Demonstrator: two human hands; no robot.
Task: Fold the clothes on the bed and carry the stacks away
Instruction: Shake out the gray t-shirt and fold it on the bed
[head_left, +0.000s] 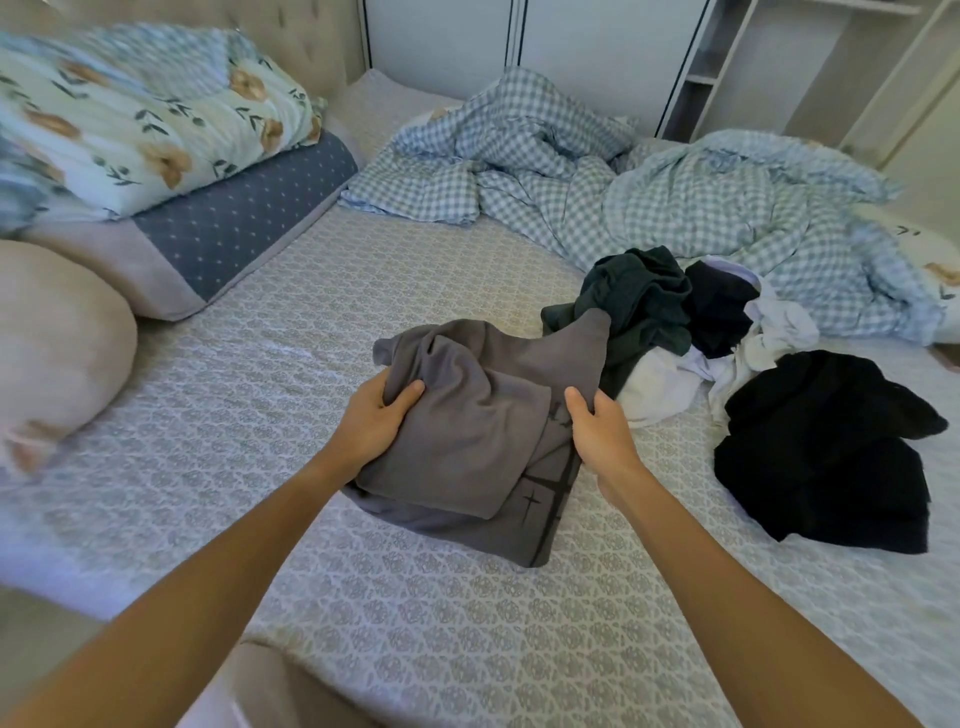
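Observation:
A grey garment (467, 431) with dark cross prints lies bunched on the patterned bed (322, 332) in front of me. My left hand (376, 421) grips its left side, fingers closed in the cloth. My right hand (597, 434) pinches its right edge. To the right lies a heap of unfolded clothes: a dark green piece (641, 301), a navy piece (719, 312), white cloth (670, 382) and a black garment (826, 452).
A crumpled blue checked duvet (597, 176) covers the far right of the bed. At the left are a floral pillow (130, 119), a blue dotted pillow (228, 223) and a beige cushion (57, 343). White wardrobe doors (571, 47) and shelves stand behind.

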